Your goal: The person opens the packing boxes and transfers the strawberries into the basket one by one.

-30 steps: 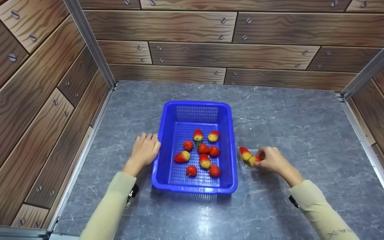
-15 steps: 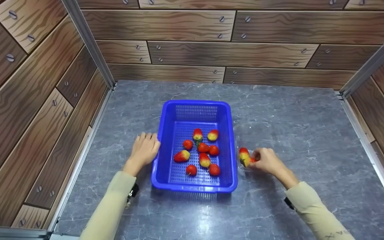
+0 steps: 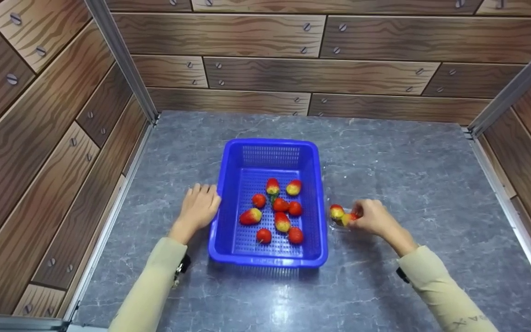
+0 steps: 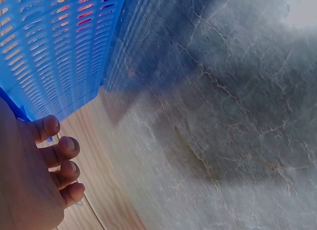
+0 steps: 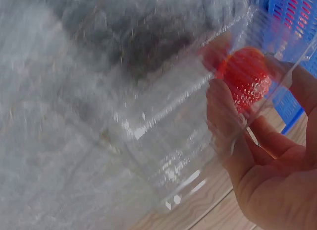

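In the head view my right hand [image 3: 372,217] pinches a red-and-yellow strawberry [image 3: 349,218] at a clear plastic box [image 3: 339,227]. A second strawberry [image 3: 337,211] lies in the box, left of the fingertips. The right wrist view shows the pinched strawberry [image 5: 245,77] between thumb and fingers, seen through the box's clear wall [image 5: 168,141]. My left hand [image 3: 199,205] grips the left rim of the blue basket [image 3: 269,263]; its thumb is hidden in the left wrist view, where the fingers [image 4: 64,148] curl below the rim.
Several strawberries, some red [image 3: 264,236] and some red with yellow [image 3: 250,216], lie spread on the basket floor. The box stands close against the basket's right side. Wood-patterned walls [image 3: 265,37] enclose the grey marbled tabletop [image 3: 408,170] at the back and sides.
My right hand moved left with the strawberry, then slightly back to the right. The second strawberry in the box has shifted and turned a little. My left hand and the basket have stayed put.
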A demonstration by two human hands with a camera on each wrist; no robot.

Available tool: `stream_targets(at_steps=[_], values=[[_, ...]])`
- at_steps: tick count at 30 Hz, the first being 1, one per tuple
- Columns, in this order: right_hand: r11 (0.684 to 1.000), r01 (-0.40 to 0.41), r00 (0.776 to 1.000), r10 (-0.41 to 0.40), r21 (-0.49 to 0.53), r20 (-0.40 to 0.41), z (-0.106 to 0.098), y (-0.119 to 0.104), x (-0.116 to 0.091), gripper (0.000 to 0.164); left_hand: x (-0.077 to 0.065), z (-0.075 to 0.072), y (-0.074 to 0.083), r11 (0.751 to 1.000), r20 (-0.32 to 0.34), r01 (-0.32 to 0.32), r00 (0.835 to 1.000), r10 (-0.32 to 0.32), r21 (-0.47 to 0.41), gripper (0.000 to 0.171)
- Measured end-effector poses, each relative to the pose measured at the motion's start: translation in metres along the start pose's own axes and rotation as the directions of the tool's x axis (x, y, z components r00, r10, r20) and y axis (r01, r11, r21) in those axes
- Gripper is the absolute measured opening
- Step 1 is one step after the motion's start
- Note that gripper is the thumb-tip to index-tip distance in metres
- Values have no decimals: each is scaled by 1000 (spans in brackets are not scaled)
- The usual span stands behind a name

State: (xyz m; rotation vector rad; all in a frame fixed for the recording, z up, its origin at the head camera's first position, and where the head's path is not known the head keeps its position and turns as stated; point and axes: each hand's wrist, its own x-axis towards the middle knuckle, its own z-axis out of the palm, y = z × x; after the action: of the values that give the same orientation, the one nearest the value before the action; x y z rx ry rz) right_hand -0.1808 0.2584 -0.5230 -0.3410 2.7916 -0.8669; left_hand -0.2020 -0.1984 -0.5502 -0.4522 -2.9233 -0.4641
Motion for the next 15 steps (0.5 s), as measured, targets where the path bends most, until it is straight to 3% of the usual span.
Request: stream_targets(at_steps=[15], values=[[997,-43,998,40,-63,-47,-35,-16,6,23,-3,0,-3,1000,28,8,1000,-8,-13,34]])
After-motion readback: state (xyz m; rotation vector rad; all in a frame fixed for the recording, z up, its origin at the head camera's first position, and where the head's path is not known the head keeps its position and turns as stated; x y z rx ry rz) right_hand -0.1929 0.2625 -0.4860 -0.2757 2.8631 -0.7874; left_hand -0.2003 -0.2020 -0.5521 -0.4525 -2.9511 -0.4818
